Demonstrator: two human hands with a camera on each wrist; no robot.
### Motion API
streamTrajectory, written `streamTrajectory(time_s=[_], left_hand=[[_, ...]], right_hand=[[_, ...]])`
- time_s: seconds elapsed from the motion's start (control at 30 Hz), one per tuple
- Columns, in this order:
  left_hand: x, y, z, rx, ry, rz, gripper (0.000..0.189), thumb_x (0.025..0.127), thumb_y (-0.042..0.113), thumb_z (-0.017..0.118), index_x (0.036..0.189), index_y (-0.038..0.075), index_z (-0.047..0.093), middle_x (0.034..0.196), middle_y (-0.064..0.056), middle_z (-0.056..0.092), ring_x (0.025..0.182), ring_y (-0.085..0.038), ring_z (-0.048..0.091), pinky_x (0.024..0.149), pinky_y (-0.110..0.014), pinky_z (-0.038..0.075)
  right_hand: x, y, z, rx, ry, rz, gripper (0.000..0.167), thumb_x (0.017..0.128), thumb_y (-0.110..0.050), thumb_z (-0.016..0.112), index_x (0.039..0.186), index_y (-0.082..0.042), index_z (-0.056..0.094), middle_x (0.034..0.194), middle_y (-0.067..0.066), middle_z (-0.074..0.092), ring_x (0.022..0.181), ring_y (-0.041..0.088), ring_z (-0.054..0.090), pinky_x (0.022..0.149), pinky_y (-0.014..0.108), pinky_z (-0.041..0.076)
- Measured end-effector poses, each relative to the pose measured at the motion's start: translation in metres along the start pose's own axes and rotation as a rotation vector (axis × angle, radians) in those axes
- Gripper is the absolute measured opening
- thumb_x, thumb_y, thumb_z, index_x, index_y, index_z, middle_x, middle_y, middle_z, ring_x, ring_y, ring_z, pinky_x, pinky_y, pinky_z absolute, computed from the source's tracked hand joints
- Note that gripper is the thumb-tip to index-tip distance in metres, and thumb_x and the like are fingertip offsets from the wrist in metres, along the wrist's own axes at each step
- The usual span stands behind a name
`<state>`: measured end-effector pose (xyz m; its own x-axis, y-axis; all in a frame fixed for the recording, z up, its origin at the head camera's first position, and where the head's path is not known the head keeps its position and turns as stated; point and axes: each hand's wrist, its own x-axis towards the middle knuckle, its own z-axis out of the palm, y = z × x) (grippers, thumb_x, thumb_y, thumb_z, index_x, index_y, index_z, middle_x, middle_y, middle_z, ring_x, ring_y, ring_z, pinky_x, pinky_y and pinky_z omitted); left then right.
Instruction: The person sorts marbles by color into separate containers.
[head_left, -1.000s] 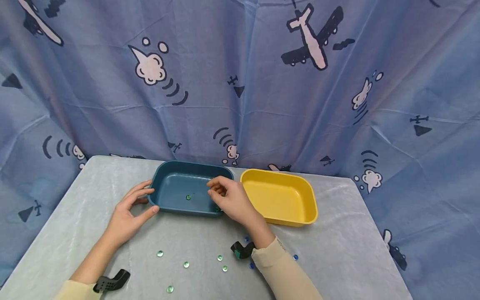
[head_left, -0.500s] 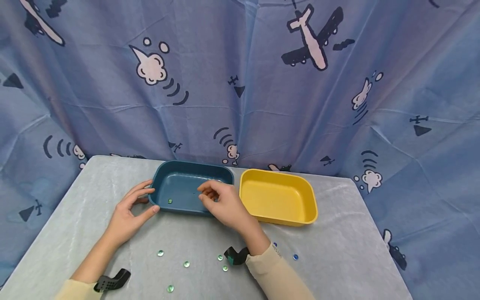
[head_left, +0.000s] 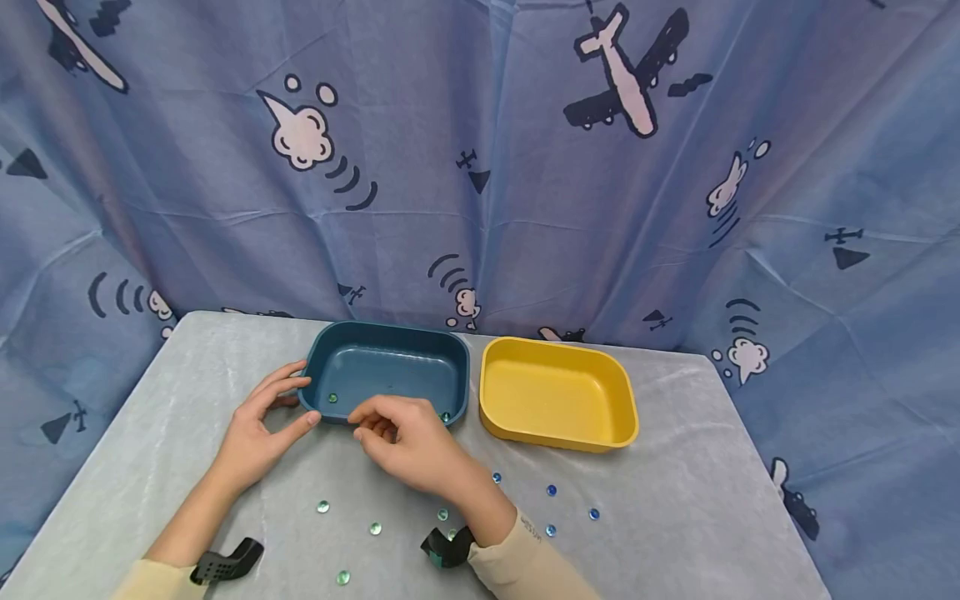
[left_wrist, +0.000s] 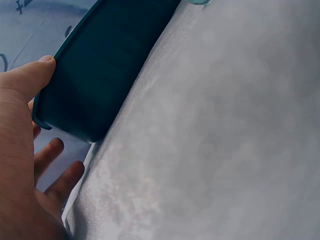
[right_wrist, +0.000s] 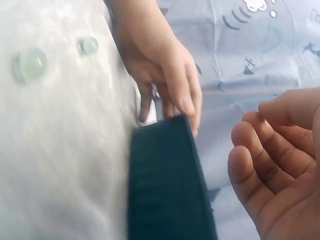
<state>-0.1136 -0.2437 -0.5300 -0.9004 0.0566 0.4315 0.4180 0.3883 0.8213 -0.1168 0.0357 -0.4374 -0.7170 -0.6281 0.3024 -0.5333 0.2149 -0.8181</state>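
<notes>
overall, a blue curtain printed with planes and clouds stands behind a table dressed in pale grey, faintly creased cloth. at left, the left hand grips the left end of the blue tray, thumb at the rim, fingers spread apart. green beads lie scattered on the cloth in front; two more sit inside that tray. centrally, the right hand hangs at the tray's front rim, fingers loosely bent, index and thumb tips slightly apart. lettering on the right sleeve is illegible. at right rests a yellow tray, blue beads before it.
</notes>
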Motion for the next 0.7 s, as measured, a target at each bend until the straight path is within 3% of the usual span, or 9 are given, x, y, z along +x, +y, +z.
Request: streamTrajectory(time_s=[0.37,0.57,0.7], left_hand=[[0.001,0.002,0.002,-0.012,0.014,0.044,0.056,0.086,-0.012,0.086,0.139,-0.001,0.07,0.161,-0.017,0.054,0.134,-0.002,0.056,0.1,-0.016,0.051],[0.0,0.001,0.001,-0.019,0.018,0.051,0.057,0.086,-0.012,0.086,0.139,0.0,0.07,0.161,-0.016,0.054,0.134,-0.003,0.057,0.099,-0.016,0.051],[-0.001,0.001,0.0,-0.02,0.01,0.065,0.056,0.087,-0.012,0.085,0.139,0.0,0.07,0.161,-0.017,0.054,0.134,-0.003,0.057,0.1,-0.016,0.052]], right_hand=[[-0.001,0.004,0.028,-0.038,-0.113,0.01,0.014,0.106,-0.008,0.07,0.119,-0.009,0.077,0.095,-0.01,0.067,0.08,-0.005,0.057,0.071,0.014,0.056],[-0.001,0.006,0.041,-0.076,-0.213,0.015,0.018,0.11,-0.013,0.067,0.124,-0.009,0.077,0.1,-0.011,0.067,0.085,-0.008,0.057,0.076,0.011,0.054],[-0.002,0.008,0.05,-0.111,-0.27,0.017,0.018,0.11,-0.014,0.067,0.125,-0.009,0.077,0.097,-0.013,0.066,0.081,-0.009,0.055,0.073,0.009,0.052]])
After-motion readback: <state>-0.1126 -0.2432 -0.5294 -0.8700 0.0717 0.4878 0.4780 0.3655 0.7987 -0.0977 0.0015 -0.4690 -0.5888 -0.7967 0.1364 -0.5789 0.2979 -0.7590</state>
